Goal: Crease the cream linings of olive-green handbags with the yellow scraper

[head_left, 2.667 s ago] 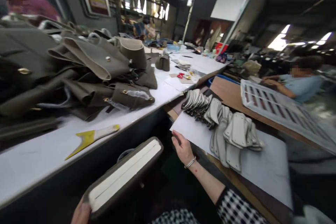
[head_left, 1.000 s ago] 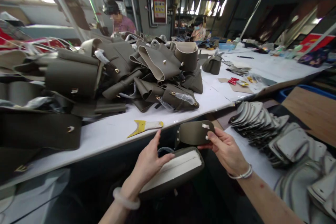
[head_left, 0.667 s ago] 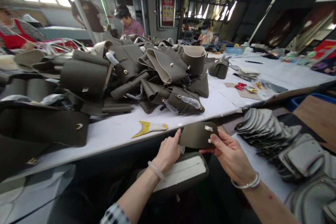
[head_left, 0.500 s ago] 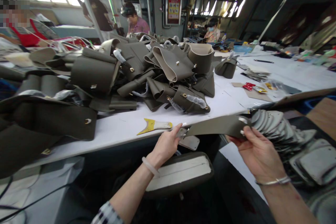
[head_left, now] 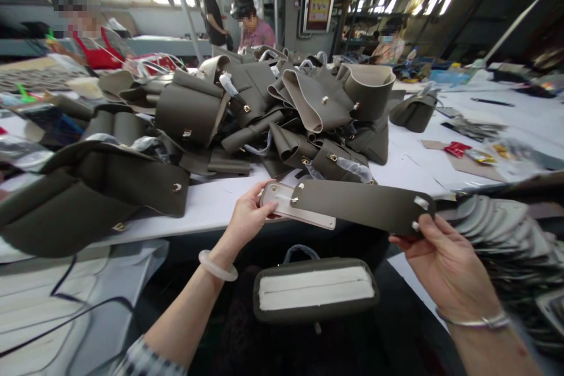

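Note:
My left hand (head_left: 247,217) is closed on the left end of a pale flat strip with rounded corners (head_left: 312,218), which has small studs near its ends. In my right hand (head_left: 447,261), thumb and fingers pinch the right end of a dark olive leather strip (head_left: 356,202). White tabs show at both ends of the leather strip. Its left end overlaps the pale strip, partly covering it. Below my hands, a dark olive handbag (head_left: 370,306) with a white rectangular face (head_left: 315,289) rests low in front of me.
A heap of olive bags (head_left: 194,108) covers the white table (head_left: 220,197) ahead. At right, several grey-white pieces (head_left: 489,217) are stacked below the table edge. Small packets (head_left: 458,148) lie farther right. Co-workers are across the table, one wearing a red apron (head_left: 94,51).
My left hand has gone from touching the leather strip's left end to gripping the pale strip, which is now raised and more visible. My right hand still holds the leather strip. The view has shifted left.

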Demonstrator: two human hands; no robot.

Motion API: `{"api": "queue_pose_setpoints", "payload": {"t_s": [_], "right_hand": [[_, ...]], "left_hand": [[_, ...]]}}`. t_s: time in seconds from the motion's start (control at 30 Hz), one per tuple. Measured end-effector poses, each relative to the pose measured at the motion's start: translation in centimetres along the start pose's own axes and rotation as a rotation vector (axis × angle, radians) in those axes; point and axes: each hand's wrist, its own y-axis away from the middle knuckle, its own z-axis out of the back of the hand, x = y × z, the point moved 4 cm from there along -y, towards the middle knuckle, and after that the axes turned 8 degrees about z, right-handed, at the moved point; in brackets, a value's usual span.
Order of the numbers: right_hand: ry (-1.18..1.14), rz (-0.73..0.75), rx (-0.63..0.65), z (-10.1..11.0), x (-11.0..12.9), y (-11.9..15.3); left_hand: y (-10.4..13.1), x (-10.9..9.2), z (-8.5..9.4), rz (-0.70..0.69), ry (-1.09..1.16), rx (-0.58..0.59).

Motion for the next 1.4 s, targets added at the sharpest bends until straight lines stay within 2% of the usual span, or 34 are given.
{"api": "queue_pose_setpoints", "payload": {"t_s": [0.1, 0.17, 0.23, 0.3, 0.33, 0.4, 0.5, 0.63, 0.73, 0.83, 0.9, 0.97, 1.13, 1.27, 1.33, 1.4], "right_hand": [[0.013, -0.013, 0.017, -0.5, -0.3, -0.4], [0.021, -0.009, -0.019, 0.3, -0.3, -1.3], [0.004, 0.013, -0.177, 2.4, -0.1, -2.6], [-0.021, 0.027, -0.364, 5.0, 0.1, -3.7], [-0.016, 0.026, -0.395, 6.0, 0.2, -4.1], [0.011, 0.050, -0.350, 6.9, 0.3, -4.5], [0.032, 0.095, -0.255, 6.3, 0.4, -4.0], [0.037, 0.018, -0.258, 4.2, -0.1, -3.0], [0.042, -0.009, -0.238, 3.3, -0.5, -3.0], [0.042, 0.007, -0.176, 2.5, -0.8, -3.1], [0.040, 0.023, -0.130, 1.4, -1.0, -2.9], [0.035, 0.039, -0.058, -0.5, -1.0, -2.4], [0.040, 0.038, 0.215, -8.3, -0.6, -1.0], [0.035, 0.023, 0.390, -14.6, -1.4, 0.7], [0.034, 0.033, 0.466, -16.9, -2.0, 1.7], [0.051, 0.049, 0.503, -17.9, -2.1, 2.1]], "left_hand": [[0.2, 0.3, 0.5, -0.011, 0.014, -0.058], [0.0, 0.5, 1.4, -0.034, 0.021, -0.154], [-0.3, 0.7, 2.7, -0.046, 0.057, -0.273], [-0.8, 1.0, 4.3, -0.029, 0.106, -0.339], [-1.0, 1.2, 5.0, -0.013, 0.128, -0.344], [-1.5, 1.5, 6.3, 0.023, 0.157, -0.328], [-1.7, 2.1, 7.2, 0.062, 0.181, -0.303], [-1.3, 2.7, 7.1, 0.070, 0.191, -0.283], [-1.0, 2.8, 7.2, 0.033, 0.176, -0.288], [-1.1, 2.9, 7.6, -0.055, 0.059, -0.335], [-1.2, 3.3, 7.9, -0.083, -0.022, -0.371], [-1.4, 3.9, 7.9, -0.080, -0.086, -0.387], [-0.8, 4.1, 7.0, -0.103, -0.327, -0.461], [0.0, 3.1, 5.9, -0.078, -0.497, -0.617], [0.1, 2.9, 5.7, -0.055, -0.540, -0.685], [-0.1, 3.0, 6.2, -0.034, -0.550, -0.721]]}}
